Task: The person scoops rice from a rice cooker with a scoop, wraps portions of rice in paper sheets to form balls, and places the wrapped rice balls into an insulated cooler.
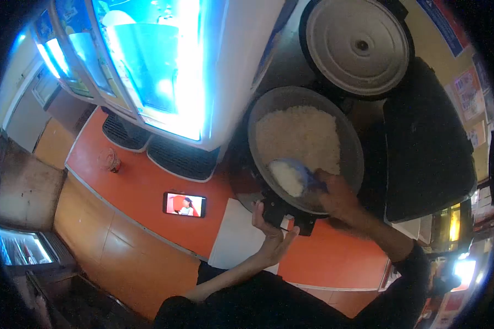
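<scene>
My right hand (pixel 337 194) is wrapped round the handle of a bluish rice paddle (pixel 312 180). White rice (pixel 287 178) lies heaped on the paddle, over the near side of the pot. The round grey pot (pixel 352 140) of a rice cooker holds a broad bed of cooked rice (pixel 302 134). By the cooker's dark front (pixel 277 205) is my left hand (pixel 271 233), its fingers and thumb spread and nothing held between them. Whether its fingertips touch the cooker, I cannot tell.
The cooker's round lid (pixel 362 46) stands raised behind the pot. A lit drink dispenser (pixel 214 71) is at the left. On the orange counter (pixel 142 186) are a phone (pixel 184 204), a clear cup (pixel 110 160) and a white sheet (pixel 230 233). A black object (pixel 428 148) stands at the right.
</scene>
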The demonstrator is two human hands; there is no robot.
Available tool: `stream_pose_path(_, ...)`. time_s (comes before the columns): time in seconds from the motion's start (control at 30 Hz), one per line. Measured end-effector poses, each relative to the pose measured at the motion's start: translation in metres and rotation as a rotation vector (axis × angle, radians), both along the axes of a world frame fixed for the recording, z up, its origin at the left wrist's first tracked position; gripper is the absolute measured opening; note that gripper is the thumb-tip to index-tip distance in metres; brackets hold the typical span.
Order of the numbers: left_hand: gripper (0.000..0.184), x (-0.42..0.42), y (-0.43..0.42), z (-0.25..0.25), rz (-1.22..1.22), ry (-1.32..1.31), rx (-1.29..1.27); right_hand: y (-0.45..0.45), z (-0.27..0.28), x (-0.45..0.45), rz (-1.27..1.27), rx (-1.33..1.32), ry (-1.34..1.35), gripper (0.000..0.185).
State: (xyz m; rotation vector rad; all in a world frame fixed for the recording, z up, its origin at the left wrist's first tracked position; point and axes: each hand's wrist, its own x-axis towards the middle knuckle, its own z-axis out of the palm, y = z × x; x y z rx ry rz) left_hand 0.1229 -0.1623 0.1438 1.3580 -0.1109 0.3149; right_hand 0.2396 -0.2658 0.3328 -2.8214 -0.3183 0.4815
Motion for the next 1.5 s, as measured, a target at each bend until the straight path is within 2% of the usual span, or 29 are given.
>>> stream_pose_path(0.07, 0.099, 0.007, 0.006, 0.004, 0.056, -0.089, 0.039, -0.022, 0.005, 0.007, 0.053, 0.074, 0.011, 0.038)
stream_pose_path(0.17, 0.100, 0.008, 0.025, 0.009, 0.053, -0.127, 0.196, -0.053, 0.006, 0.005, -0.076, 0.236, 0.071, 0.031)
stream_pose_path(0.23, 0.100, 0.002, 0.052, 0.019, 0.110, -0.124, 0.673, -0.052, 0.023, -0.001, -0.538, 0.519, 0.335, 0.029)
stream_pose_path(0.27, 0.100, -0.009, 0.060, 0.010, 0.113, -0.111, 0.674, -0.050, 0.031, -0.012, -0.535, 0.516, 0.347, 0.029)
stream_pose_path(0.33, 0.099, -0.030, 0.075, -0.027, 0.072, -0.077, 0.808, -0.043, 0.044, -0.041, -0.662, 0.823, 0.404, 0.025)
stream_pose_path(0.4, 0.100, -0.046, 0.089, -0.068, 0.068, 0.000, 0.853, -0.045, 0.046, -0.069, -0.618, 0.853, 0.489, 0.024)
stream_pose_path(0.47, 0.101, -0.040, 0.114, -0.088, -0.404, -0.019, 1.227, -0.039, 0.039, -0.102, -0.585, 0.897, 0.560, 0.023)
stream_pose_path(0.53, 0.104, -0.035, 0.126, -0.128, -0.421, -0.089, 1.207, -0.025, 0.031, -0.139, -0.712, 0.843, 0.616, 0.018)
stream_pose_path(0.57, 0.107, -0.033, 0.130, -0.141, -0.433, -0.174, 1.178, -0.027, 0.017, -0.155, -0.673, 0.917, 0.739, 0.019)
stream_pose_path(0.6, 0.107, -0.033, 0.134, -0.148, -0.442, -0.169, 1.181, -0.028, -0.005, -0.169, -0.630, 0.990, 0.859, 0.020)
stream_pose_path(0.67, 0.114, -0.032, 0.139, -0.155, -0.415, -0.180, 1.135, -0.006, -0.049, -0.190, -0.759, 1.018, 0.902, 0.020)
stream_pose_path(0.73, 0.118, -0.033, 0.145, -0.147, -0.440, -0.136, 1.111, 0.013, -0.104, -0.199, -0.824, 0.963, 0.837, 0.022)
stream_pose_path(0.8, 0.121, -0.036, 0.147, -0.147, -0.471, -0.102, 1.086, 0.000, -0.191, -0.199, -0.703, 0.877, 0.800, 0.023)
stream_pose_path(0.87, 0.130, -0.036, 0.148, -0.155, -0.381, -0.092, 1.014, -0.001, -0.265, -0.203, -0.829, 0.728, 0.640, 0.027)
stream_pose_path(0.9, 0.130, -0.036, 0.149, -0.154, -0.394, -0.105, 1.015, 0.001, -0.283, -0.204, -0.843, 0.736, 0.631, 0.027)
stream_pose_path(0.93, 0.132, -0.035, 0.148, -0.153, -0.388, -0.081, 1.030, 0.007, -0.293, -0.206, -0.670, 0.431, 0.257, 0.034)
stream_pose_path(0.97, 0.135, -0.036, 0.147, -0.152, -0.382, -0.053, 1.043, 0.011, -0.302, -0.210, -0.480, 0.116, -0.098, 0.041)
stream_pose_path(1.0, 0.135, -0.036, 0.146, -0.153, -0.393, -0.057, 1.039, 0.025, -0.290, -0.209, -0.491, 0.111, -0.097, 0.041)
stream_pose_path(1.07, 0.138, -0.034, 0.145, -0.153, -0.411, 0.000, 1.147, 0.055, -0.251, -0.200, -0.435, -0.078, -0.258, 0.058)
stream_pose_path(1.1, 0.138, -0.035, 0.144, -0.154, -0.420, -0.002, 1.144, 0.053, -0.272, -0.203, -0.314, -0.175, -0.371, 0.073)
stream_pose_path(1.13, 0.139, -0.035, 0.144, -0.155, -0.413, -0.003, 1.160, 0.055, -0.275, -0.211, -0.321, -0.178, -0.368, 0.073)
stream_pose_path(1.2, 0.139, -0.036, 0.143, -0.155, -0.412, -0.006, 1.173, 0.062, -0.278, -0.229, -0.060, -0.257, -0.530, 0.077)
stream_pose_path(1.27, 0.139, -0.035, 0.141, -0.152, -0.394, -0.007, 1.215, 0.059, -0.275, -0.227, -0.092, -0.270, -0.498, 0.072)
stream_pose_path(1.3, 0.139, -0.037, 0.140, -0.148, -0.398, -0.009, 1.215, 0.061, -0.264, -0.221, -0.150, -0.111, -0.436, 0.066)
stream_pose_path(1.33, 0.140, -0.038, 0.139, -0.144, -0.377, -0.003, 1.328, 0.063, -0.259, -0.212, -0.205, 0.050, -0.376, 0.061)
stream_pose_path(1.37, 0.140, -0.038, 0.136, -0.140, -0.355, 0.002, 1.440, 0.069, -0.261, -0.200, -0.210, 0.052, -0.378, 0.061)
stream_pose_path(1.4, 0.140, -0.041, 0.133, -0.147, -0.366, 0.000, 1.443, 0.079, -0.266, -0.190, -0.278, 0.046, -0.317, 0.058)
stream_pose_path(1.47, 0.142, -0.043, 0.126, -0.163, -0.210, 0.006, 1.348, 0.081, -0.275, -0.189, -0.352, 0.038, -0.251, 0.056)
stream_pose_path(1.5, 0.142, -0.039, 0.124, -0.153, -0.216, 0.007, 1.348, 0.075, -0.279, -0.196, -0.348, 0.139, -0.291, 0.051)
